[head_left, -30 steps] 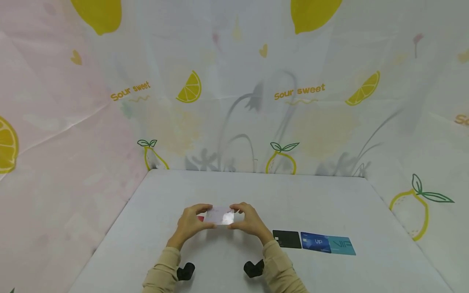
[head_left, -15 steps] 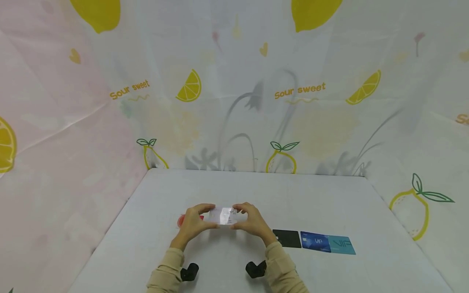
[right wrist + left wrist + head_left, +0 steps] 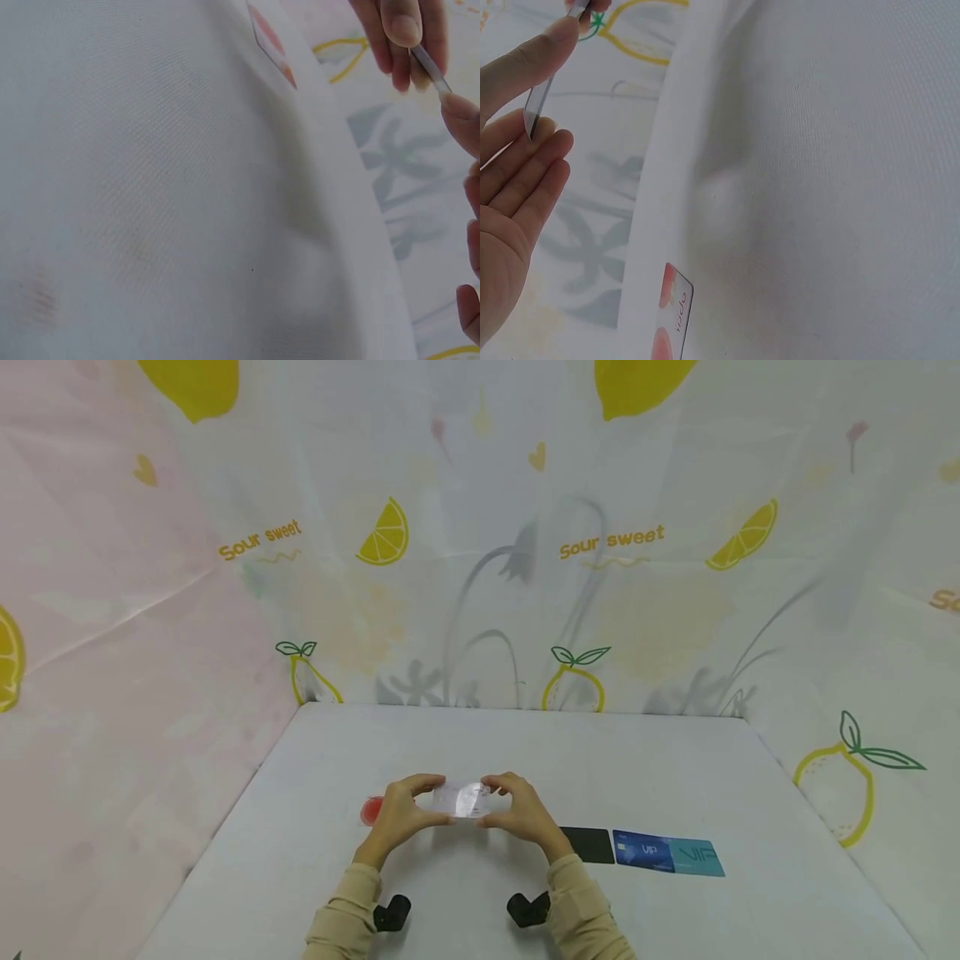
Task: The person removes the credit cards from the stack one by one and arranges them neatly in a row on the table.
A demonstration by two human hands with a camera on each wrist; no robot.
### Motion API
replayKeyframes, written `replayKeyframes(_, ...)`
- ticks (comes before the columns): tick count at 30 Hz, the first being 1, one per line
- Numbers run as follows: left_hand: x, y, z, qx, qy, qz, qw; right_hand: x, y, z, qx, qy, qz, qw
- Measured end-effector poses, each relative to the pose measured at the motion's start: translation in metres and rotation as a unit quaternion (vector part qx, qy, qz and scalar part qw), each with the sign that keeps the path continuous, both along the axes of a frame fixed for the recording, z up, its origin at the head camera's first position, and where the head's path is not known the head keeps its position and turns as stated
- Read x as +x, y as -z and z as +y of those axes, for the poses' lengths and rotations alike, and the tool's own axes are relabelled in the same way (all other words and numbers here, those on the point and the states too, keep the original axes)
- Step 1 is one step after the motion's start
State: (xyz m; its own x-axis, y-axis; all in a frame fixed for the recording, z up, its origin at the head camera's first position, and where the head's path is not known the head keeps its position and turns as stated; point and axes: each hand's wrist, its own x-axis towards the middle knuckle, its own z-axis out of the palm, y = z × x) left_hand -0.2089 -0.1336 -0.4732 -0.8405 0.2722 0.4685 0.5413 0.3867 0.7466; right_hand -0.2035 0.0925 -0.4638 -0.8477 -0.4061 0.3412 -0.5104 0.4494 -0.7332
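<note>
A pale, shiny card (image 3: 461, 800) is held up above the white table by both hands in the head view. My left hand (image 3: 401, 814) pinches its left end between thumb and fingers. At the right end, the thumb and fingers of my right hand (image 3: 528, 814) pinch it too. Both wrist views show the card (image 3: 538, 105) nearly edge-on, as a thin strip. Behind the left hand lies a red and white card (image 3: 372, 811), partly covered; the left wrist view shows "april" lettering on this printed card (image 3: 676, 307).
To the right of the right forearm, a black card (image 3: 588, 846), a blue VIP card (image 3: 645, 852) and a teal card (image 3: 697, 857) lie in a row on the table (image 3: 375, 743). A lemon-print cloth (image 3: 480, 610) stands behind the table.
Both hands have shifted slightly right with the pale card. More of the red and white card shows to the left of the left hand. The head view has shifted slightly.
</note>
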Motion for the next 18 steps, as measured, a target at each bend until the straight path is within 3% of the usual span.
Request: replayKeyframes(18,-0.0006,-0.0005,0.0078,0.011,0.001,-0.01,0.9999,0.0016,-0.0018,0.0088,0.004,-0.001,0.006,1.0)
